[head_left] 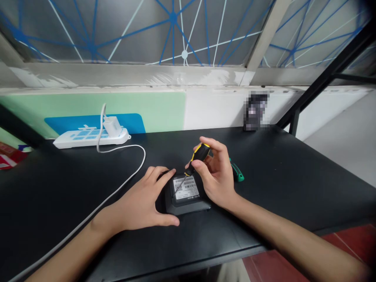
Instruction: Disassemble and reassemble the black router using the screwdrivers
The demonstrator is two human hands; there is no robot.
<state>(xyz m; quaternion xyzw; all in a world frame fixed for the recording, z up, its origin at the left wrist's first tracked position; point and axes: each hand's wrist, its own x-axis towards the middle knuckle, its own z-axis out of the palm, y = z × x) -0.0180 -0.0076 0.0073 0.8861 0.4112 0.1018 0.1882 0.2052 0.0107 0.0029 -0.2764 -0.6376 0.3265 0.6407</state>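
A dark, squarish device (188, 207) lies on the black table with a white printed label facing up. My left hand (147, 199) is spread around its left side, fingertips near the far edge and thumb near the front edge. In my right hand (217, 172) is a black and yellow screwdriver (200, 152), its handle between thumb and fingers. The screwdriver leans, and its thin shaft crosses the label down to the device's left part, where the tip rests on or just above the surface. Whether the tip sits in a screw cannot be made out.
Behind my right hand lies a green and black object (237, 172), partly hidden. A white power strip (88, 137) with a plugged-in charger (112, 126) stands at the back left; its white cable (123, 184) runs along the left. A blurred dark object (255, 111) leans on the wall.
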